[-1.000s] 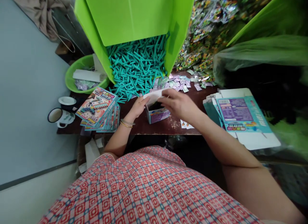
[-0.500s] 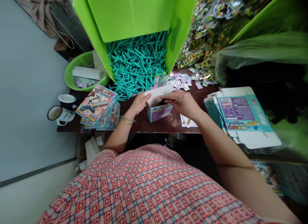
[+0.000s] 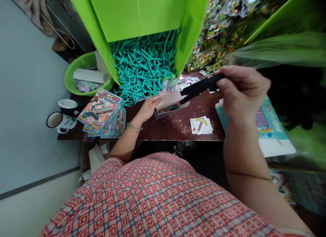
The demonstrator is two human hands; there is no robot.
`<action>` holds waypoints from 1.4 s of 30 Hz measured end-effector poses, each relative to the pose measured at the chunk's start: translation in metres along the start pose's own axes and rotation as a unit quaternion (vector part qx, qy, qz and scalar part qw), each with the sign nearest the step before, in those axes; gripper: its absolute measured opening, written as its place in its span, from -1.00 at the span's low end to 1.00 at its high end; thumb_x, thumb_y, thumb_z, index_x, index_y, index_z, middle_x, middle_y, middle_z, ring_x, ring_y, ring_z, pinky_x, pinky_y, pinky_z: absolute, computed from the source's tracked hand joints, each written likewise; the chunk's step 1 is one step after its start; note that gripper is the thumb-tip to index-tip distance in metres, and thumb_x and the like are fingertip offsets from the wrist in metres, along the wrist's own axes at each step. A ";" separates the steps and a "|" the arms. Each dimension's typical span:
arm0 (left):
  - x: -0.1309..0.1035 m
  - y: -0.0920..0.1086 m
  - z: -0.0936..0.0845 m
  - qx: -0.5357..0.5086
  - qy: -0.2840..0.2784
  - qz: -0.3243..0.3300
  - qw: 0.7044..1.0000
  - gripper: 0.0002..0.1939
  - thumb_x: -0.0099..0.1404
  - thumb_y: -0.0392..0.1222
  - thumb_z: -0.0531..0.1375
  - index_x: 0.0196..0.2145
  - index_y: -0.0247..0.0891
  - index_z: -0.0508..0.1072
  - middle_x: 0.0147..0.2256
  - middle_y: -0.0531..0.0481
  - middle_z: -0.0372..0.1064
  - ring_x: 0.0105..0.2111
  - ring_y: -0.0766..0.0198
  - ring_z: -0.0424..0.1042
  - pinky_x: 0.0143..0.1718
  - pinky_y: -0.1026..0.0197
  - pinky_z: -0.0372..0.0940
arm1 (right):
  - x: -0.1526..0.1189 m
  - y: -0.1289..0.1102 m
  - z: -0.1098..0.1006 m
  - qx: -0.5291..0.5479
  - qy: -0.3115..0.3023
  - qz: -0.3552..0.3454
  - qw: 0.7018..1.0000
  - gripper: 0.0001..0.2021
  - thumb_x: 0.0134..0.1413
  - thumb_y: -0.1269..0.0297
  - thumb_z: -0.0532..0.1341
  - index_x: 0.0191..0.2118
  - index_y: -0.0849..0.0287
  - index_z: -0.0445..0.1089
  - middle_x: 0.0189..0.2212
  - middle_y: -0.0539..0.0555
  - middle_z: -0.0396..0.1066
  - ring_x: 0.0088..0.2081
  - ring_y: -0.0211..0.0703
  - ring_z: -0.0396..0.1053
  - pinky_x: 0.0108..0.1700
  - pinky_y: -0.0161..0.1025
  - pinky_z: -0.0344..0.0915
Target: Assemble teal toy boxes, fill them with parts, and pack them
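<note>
Firstly: box [image 3: 171, 112], open-topped, at left hand [image 3: 147, 111], thumb and fingers pinching its white flap [image 3: 168, 99]. Right hand [image 3: 243, 91]: fingers pinching one end of black strip [image 3: 200, 88], slanting down to box. Cards [image 3: 203, 125] right of box; booklets [image 3: 100, 109] left; teal pieces [image 3: 145, 67] behind.

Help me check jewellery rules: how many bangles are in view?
2, both around the left wrist: a greyish bangle nearer the hand and a gold bangle beside it. The right wrist shows none, and none seems hidden.
</note>
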State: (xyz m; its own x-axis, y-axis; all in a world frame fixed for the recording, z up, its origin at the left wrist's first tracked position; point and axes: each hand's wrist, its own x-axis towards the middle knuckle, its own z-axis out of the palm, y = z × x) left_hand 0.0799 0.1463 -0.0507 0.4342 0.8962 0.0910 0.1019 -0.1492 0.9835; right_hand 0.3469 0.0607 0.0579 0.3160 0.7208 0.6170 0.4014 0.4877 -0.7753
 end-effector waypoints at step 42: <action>-0.039 -0.037 0.044 -0.117 0.205 -0.072 0.969 -0.52 0.17 0.15 0.40 -0.13 -0.29 0.63 -0.09 -0.15 0.64 -0.01 0.00 0.56 0.07 0.07 0.42 | -0.063 0.090 0.083 0.150 -0.168 0.318 0.921 -0.43 0.02 -0.18 0.35 0.07 0.07 0.50 0.02 0.12 0.56 0.11 0.15 0.45 0.22 0.05 0.38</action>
State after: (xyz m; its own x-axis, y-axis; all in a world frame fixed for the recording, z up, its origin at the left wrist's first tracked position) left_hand 0.0982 0.0987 -0.0979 0.0338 0.9985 -0.0435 -0.0913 0.0464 0.9947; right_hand 0.2921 0.1002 -0.0622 0.1003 0.9949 -0.0117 -0.0433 -0.0074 -0.9990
